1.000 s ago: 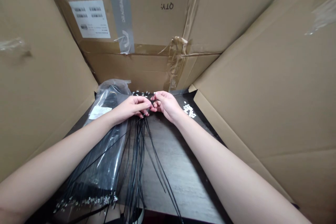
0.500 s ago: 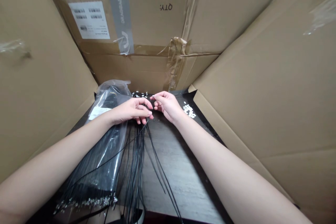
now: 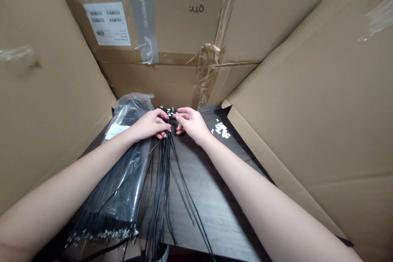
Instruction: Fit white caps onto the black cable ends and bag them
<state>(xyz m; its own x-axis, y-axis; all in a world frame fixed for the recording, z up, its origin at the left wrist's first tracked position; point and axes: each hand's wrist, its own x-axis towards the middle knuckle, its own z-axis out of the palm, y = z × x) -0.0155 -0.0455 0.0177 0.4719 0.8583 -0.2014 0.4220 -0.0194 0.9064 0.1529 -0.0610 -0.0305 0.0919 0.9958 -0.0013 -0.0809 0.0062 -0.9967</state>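
Observation:
My left hand (image 3: 153, 125) pinches a thin black wire (image 3: 132, 172), which trails down to the lower left across a clear plastic bag. Just to its right, my right hand (image 3: 190, 126) has its fingers stretched apart beside small white connectors (image 3: 169, 111) at the far end of a loose bundle of black wires (image 3: 159, 184). Nothing shows clearly between the right fingers. The bundle runs toward me under and beside the left hand. Part of its far end is hidden by the hands.
The clear plastic bag (image 3: 138, 180), full of black wires with silvery ends, lies at left. A pile of small white connectors (image 3: 222, 130) sits at right on the dark table (image 3: 208, 196). Tall cardboard walls (image 3: 322, 110) stand left, right and behind.
My left hand has moved slightly left and up with the wire. My right fingers, pinched together before, have spread out near the white connectors. The view has shifted slightly.

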